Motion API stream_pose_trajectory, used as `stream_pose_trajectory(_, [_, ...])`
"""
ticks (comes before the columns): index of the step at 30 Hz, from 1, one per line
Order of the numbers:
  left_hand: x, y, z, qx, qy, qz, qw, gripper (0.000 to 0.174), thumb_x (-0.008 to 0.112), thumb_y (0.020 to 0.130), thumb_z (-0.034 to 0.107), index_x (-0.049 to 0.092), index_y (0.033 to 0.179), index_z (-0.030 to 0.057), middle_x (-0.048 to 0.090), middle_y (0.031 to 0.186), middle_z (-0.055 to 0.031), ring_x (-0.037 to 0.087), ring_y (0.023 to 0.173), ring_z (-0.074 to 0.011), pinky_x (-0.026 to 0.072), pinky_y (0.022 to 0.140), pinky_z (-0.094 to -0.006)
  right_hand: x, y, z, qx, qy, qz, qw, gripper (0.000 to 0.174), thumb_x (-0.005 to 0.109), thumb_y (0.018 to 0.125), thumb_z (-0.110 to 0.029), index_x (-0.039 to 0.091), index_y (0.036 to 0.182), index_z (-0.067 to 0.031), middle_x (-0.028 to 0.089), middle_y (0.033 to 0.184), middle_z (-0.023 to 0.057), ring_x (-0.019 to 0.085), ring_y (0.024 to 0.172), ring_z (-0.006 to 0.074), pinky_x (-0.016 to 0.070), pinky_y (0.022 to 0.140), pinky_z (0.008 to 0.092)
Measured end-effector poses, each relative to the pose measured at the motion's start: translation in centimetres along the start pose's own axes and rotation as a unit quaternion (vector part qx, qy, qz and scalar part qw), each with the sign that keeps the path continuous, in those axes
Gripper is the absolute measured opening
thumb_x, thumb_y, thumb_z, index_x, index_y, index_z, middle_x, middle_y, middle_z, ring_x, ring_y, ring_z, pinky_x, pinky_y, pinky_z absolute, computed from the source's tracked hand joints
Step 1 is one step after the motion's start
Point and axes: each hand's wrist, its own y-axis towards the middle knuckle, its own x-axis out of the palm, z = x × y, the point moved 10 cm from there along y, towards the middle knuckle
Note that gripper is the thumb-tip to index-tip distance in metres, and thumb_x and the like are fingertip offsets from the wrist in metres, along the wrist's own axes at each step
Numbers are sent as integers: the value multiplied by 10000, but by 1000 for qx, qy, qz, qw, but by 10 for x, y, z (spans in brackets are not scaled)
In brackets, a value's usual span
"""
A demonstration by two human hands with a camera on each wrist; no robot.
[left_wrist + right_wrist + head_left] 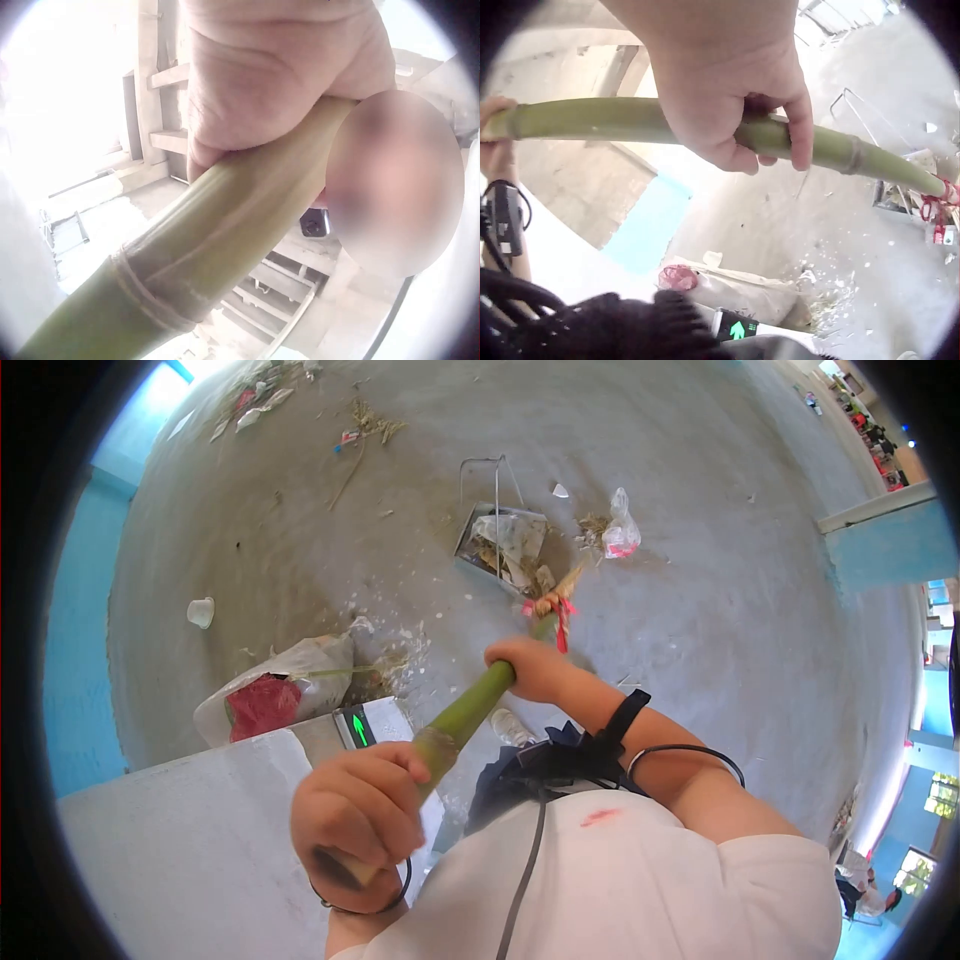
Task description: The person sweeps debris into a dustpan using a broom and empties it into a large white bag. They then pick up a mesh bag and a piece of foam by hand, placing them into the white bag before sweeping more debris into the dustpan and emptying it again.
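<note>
1. Both hands on the broom pole (468, 712), holding nothing else. Left hand (358, 810) curled round its upper end, close to my body; right hand (535, 670) grips farther down, fingers wrapped round it.
2. Pole slants away from me. Low end is by the dustpan (464, 540), tied with red strips (562, 635); tan bristles (545, 603) sit right at the pan's near side. Can't tell if they touch it.
3. Step in hand, my judgement: sweeping litter off the floor (700, 470), broom end working at the pan.
4. Next move, also a judgement: calls for the right hand to steer the low end, the left to steady the top, bristles behind loose bits so strokes go toward the pan. Risk: a hard push could shift or tip it, since neither hand holds its wire handle (497, 485).
5. Dustpan contents: crumpled plastic (525, 538) and dry brown scraps (513, 570).
6. Clear bag (620, 520) on the floor, right of the pan, pink patch low on it, more dry litter (592, 532) just beside. Contents unclear.
7. Large whitish sack (325, 658) lying by the white ledge (190, 830). Red bundle (265, 705) shows at one end; can't tell if inside or against it.
8. White cup (201, 612) farther left, on the floor; can't see inside.
</note>
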Motion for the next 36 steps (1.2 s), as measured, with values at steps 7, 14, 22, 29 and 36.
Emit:
stream_pose_trajectory(7, [46, 20, -36, -60, 175, -6, 983, 240, 523, 401, -9, 376, 547, 114, 494, 520, -14, 483, 485, -199, 351, 703, -380, -46, 29, 31, -100, 37, 96, 990, 185, 572, 602, -7, 505, 755, -86, 520, 777, 94, 504, 840, 286, 417, 680, 363])
stream_pose_trajectory(14, [105, 41, 52, 26, 200, -90, 975, 266, 670, 541, 56, 435, 631, 142, 570, 567, 22, 573, 544, -119, 336, 771, -380, -107, -11, -57, -117, -27, -19, 993, 210, 583, 602, -31, 534, 791, -108, 533, 809, 50, 516, 847, 250, 443, 674, 358])
stream_pose_trajectory(22, [101, 100, -15, -25, 105, 109, 988, 224, 604, 591, 17, 399, 561, 102, 531, 528, -26, 532, 526, -160, 344, 811, -404, -195, -62, 32, -47, -61, -90, 993, 273, 555, 605, -34, 558, 866, -113, 559, 846, 70, 524, 869, 264, 437, 700, 361])
stream_pose_trajectory(29, [81, 188, -215, -152, -14, 184, 971, 296, 524, 615, -117, 392, 810, 63, 462, 843, -76, 450, 993, -240, 246, 939, -412, -291, -63, 256, 93, -191, -32, 977, 282, 532, 635, -40, 573, 891, -148, 568, 883, 83, 524, 886, 273, 428, 721, 379])
stream_pose_trajectory(36, [58, 175, -312, -253, 48, 302, 918, 335, 552, 611, -116, 406, 856, 59, 459, 905, -74, 424, 1020, -243, 274, 916, -396, -243, -31, 368, 89, -203, -25, 975, 259, 544, 649, -53, 590, 880, -160, 580, 866, 90, 535, 870, 287, 424, 708, 393])
